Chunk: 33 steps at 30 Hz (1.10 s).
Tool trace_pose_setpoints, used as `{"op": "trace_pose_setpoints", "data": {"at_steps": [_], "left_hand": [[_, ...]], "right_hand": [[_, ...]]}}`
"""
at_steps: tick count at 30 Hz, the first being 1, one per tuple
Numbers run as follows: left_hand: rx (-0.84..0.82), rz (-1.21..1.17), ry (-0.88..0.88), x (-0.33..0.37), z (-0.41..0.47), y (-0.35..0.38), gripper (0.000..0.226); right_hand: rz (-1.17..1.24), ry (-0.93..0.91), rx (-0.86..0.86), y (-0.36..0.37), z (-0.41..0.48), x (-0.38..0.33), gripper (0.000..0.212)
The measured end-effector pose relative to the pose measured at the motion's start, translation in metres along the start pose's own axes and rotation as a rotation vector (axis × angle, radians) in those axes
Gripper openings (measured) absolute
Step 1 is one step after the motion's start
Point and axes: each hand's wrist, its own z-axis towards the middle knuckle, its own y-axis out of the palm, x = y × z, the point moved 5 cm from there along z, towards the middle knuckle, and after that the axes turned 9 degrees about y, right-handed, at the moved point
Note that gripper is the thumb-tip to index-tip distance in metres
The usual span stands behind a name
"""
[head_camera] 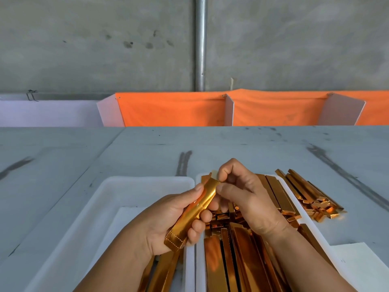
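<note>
A long shiny gold cardboard strip [196, 209], folded into a narrow sleeve, is held above the trays. My left hand [168, 220] grips its lower half, fingers curled round it. My right hand [244, 192] pinches the strip's far end, where a pale flap shows between thumb and fingers. Below the hands lies a heap of several flat gold strips [237, 256] in a white tray [199, 260]. Another pile of folded gold strips [309, 194] lies to the right on the table.
A second white tray [117, 194] stands at the left with a few gold strips at its near end. A white sheet [357, 262] lies at the right front. The grey table [63, 157] ends at orange cloth-backed dividers [172, 110] against a concrete wall.
</note>
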Motion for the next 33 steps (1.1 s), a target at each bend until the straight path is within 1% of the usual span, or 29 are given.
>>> {"op": "trace_pose_setpoints", "data": {"at_steps": [3, 7, 10, 12, 15, 17, 18, 20, 21, 23, 25, 27, 30, 33], "left_hand": [[-0.012, 0.018, -0.001, 0.000, 0.000, 0.000, 0.046], [0.032, 0.056, 0.044, 0.003, 0.002, -0.004, 0.047], [0.049, 0.106, 0.053, 0.003, 0.003, -0.006, 0.047], [0.052, 0.132, 0.049, 0.003, 0.002, -0.006, 0.046], [0.082, 0.216, 0.051, 0.005, 0.000, -0.003, 0.043], [0.185, 0.378, 0.118, 0.012, 0.000, -0.004, 0.047], [0.256, 0.526, 0.177, 0.017, -0.001, -0.005, 0.050], [0.394, 0.943, 0.317, 0.028, -0.005, -0.007, 0.051], [0.438, 1.136, 0.382, 0.031, -0.007, -0.005, 0.051], [0.485, 1.366, 0.436, 0.031, -0.007, -0.001, 0.050], [0.507, 1.509, 0.434, 0.026, -0.004, 0.003, 0.046], [0.540, 1.596, 0.441, 0.022, 0.000, 0.006, 0.041], [0.581, 1.608, 0.474, 0.023, -0.001, 0.005, 0.032], [0.558, 1.601, 0.473, 0.021, 0.001, 0.005, 0.024]], "right_hand": [[-0.036, 0.006, 0.029, 0.000, 0.000, 0.002, 0.007], [-0.152, 0.046, 0.083, -0.001, 0.000, 0.006, 0.005], [-0.192, 0.087, 0.068, -0.002, 0.001, 0.007, 0.005], [-0.156, 0.124, 0.031, -0.002, 0.002, 0.007, 0.005], [-0.126, 0.149, 0.013, -0.003, 0.001, 0.006, 0.018], [-0.148, 0.143, 0.074, -0.006, 0.002, 0.005, 0.019], [-0.162, 0.136, 0.117, -0.007, 0.002, 0.006, 0.018], [-0.200, 0.142, 0.210, -0.011, 0.003, 0.008, 0.017], [-0.222, 0.152, 0.252, -0.012, 0.004, 0.010, 0.017], [-0.253, 0.163, 0.303, -0.014, 0.004, 0.013, 0.016], [-0.271, 0.163, 0.313, -0.012, 0.004, 0.014, 0.015], [-0.286, 0.161, 0.288, -0.008, 0.004, 0.014, 0.015], [-0.308, 0.160, 0.213, -0.001, 0.003, 0.012, 0.017], [-0.332, 0.151, 0.193, 0.000, 0.002, 0.010, 0.020]]}}
